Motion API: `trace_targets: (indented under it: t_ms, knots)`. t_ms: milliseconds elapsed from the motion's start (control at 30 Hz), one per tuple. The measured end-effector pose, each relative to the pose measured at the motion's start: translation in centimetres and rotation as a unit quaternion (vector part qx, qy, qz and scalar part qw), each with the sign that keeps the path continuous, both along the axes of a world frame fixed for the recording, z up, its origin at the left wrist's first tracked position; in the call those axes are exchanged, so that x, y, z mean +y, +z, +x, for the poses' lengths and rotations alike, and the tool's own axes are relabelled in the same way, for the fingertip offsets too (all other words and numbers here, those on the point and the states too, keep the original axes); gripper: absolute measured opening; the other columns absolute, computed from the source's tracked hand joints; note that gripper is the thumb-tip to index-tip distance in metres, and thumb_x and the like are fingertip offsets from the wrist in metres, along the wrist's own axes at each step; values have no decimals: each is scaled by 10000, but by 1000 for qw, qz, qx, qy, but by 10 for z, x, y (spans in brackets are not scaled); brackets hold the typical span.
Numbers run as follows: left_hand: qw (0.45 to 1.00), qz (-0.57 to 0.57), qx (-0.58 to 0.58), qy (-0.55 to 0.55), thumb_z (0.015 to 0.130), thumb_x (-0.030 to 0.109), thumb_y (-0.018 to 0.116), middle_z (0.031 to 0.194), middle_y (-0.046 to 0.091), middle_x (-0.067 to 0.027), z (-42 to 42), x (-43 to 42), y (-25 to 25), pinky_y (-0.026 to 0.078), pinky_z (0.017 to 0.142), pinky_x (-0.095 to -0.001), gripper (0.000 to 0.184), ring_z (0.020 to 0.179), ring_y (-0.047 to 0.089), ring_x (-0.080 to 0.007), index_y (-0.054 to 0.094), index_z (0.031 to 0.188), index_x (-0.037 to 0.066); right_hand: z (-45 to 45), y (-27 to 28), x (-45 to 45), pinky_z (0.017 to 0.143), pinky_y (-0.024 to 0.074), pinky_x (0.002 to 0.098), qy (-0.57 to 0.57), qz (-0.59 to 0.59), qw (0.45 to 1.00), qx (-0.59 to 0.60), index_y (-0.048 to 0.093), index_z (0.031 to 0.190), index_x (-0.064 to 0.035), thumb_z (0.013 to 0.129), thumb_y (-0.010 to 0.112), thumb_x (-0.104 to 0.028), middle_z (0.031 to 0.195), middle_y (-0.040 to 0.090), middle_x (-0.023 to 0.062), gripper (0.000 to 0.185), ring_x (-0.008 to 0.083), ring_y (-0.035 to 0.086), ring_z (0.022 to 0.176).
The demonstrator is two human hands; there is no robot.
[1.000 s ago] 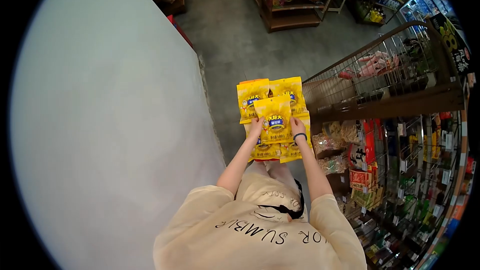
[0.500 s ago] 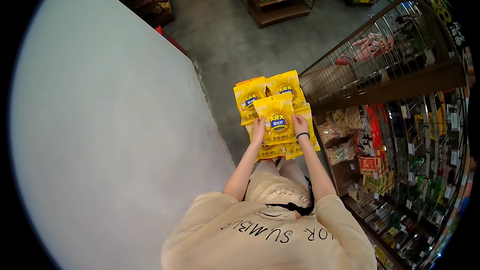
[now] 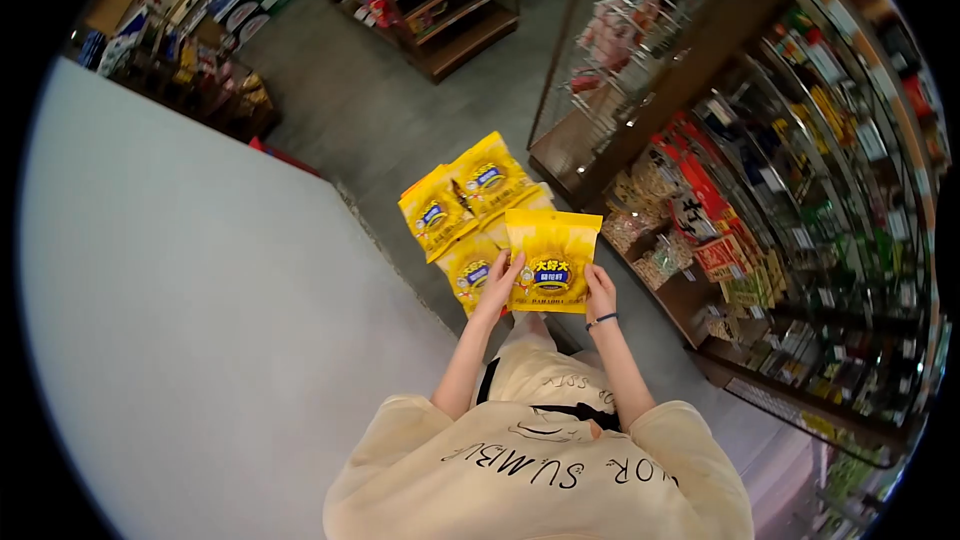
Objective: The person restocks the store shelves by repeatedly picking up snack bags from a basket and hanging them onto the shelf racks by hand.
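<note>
Both my hands grip a yellow snack bag (image 3: pixel 553 258) with a dark blue label, held upright before me by its two side edges. My left hand (image 3: pixel 499 285) pinches its left edge, thumb on the front. On its right edge, my right hand (image 3: pixel 600 292) does the same; a dark band (image 3: pixel 602 320) circles that wrist. Below and to the left lie several matching yellow bags, among them one at the far left (image 3: pixel 436 212) and one at the top (image 3: pixel 490 175). What bears these bags is hidden under them.
A pale wall or panel (image 3: pixel 220 320) fills the left side. At right stands a wooden shelf rack (image 3: pixel 740 270) with packaged goods. Another shelf unit (image 3: pixel 455 40) stands ahead across the grey floor (image 3: pixel 350 80). More goods (image 3: pixel 215 80) sit at the far left.
My view has turned right, so the shelves and floor have shifted. The held bag has come away to the right of the other bags, which now show more fully at its left.
</note>
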State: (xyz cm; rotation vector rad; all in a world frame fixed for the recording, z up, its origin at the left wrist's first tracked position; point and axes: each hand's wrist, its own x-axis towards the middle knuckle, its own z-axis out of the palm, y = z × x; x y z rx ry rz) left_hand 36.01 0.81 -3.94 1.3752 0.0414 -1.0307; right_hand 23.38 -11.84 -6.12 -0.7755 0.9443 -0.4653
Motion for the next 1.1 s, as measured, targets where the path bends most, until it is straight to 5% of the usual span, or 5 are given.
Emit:
trace_targets:
  t_ms: [67,467,733,900,1100]
  knots:
    - [996,-76,-27,-22,789,265,508,970,474,-15,-22,-16,18,312,764,-190,363,888,413,-75,435,1051,25,-34,15,-7,624,363,182,-33,-15,999,-5,539,860,-23,793,503,-147,775,527,-3,145,66,467,699]
    - [969,-124,-16,-212,723,231,600,806,546,-27,-195,-141,60,402,661,-224,285,737,513,-94,505,886,17,-260,56,-18,590,341,157,-223,-118,967,-25,550,803,-25,776,527,-131,718,530,-28,112,27,448,649]
    - [953,-114,64,-273,735,201,589,761,558,-18,-353,-156,54,413,613,-220,196,678,527,-88,528,829,39,-406,26,6,575,351,143,-350,-154,924,10,546,871,-13,780,524,-125,728,537,-32,146,15,449,647]
    - [924,-121,79,-354,734,204,589,752,563,-12,-437,-155,49,407,604,-201,178,671,522,-74,544,800,44,-482,51,15,819,330,210,-391,-170,905,18,450,1047,-11,785,514,-129,1004,497,47,295,101,447,947]
    - [858,-133,47,-494,738,216,583,770,575,-19,-490,-163,70,416,609,-201,227,675,531,-70,554,851,21,-534,83,7,770,364,213,-392,-218,893,-16,482,971,-5,763,532,-105,952,521,42,235,98,476,881]
